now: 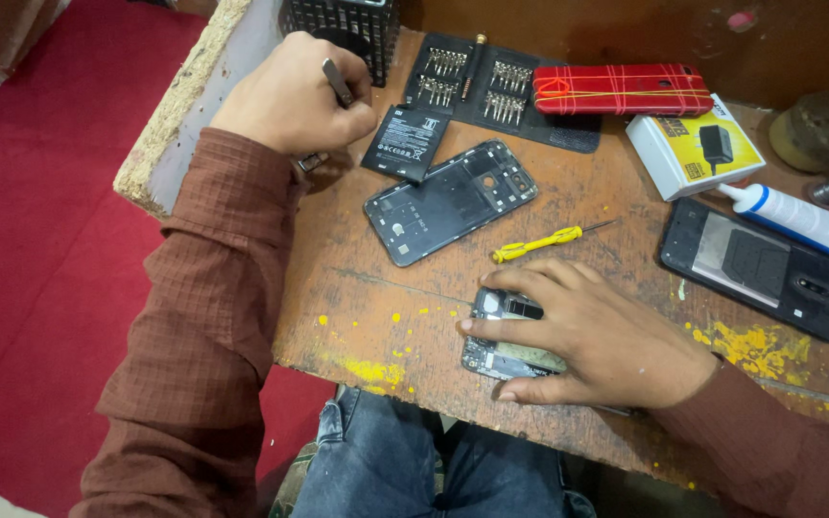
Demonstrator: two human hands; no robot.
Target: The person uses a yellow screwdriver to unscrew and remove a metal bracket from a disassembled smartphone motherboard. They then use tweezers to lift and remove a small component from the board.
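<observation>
My right hand (582, 331) lies flat over an opened phone (503, 331) at the near edge of the wooden table (357, 288), its fingers pressing down on the exposed circuit boards. My left hand (290, 94) is raised at the far left corner, closed around a small metal tool (338, 82) whose dark tip sticks up between the fingers. A black phone back cover (448, 200) lies between the hands, with a flat black battery (407, 142) just beyond it. A yellow-handled screwdriver (537, 244) lies just above my right hand.
A black case of screwdriver bits (491, 86) sits at the back, beside a red phone bound with rubber bands (621, 89). A white-and-yellow box (693, 149), a white glue tube (798, 219) and another opened black phone (758, 267) lie to the right. A black mesh holder (343, 24) stands at the far corner.
</observation>
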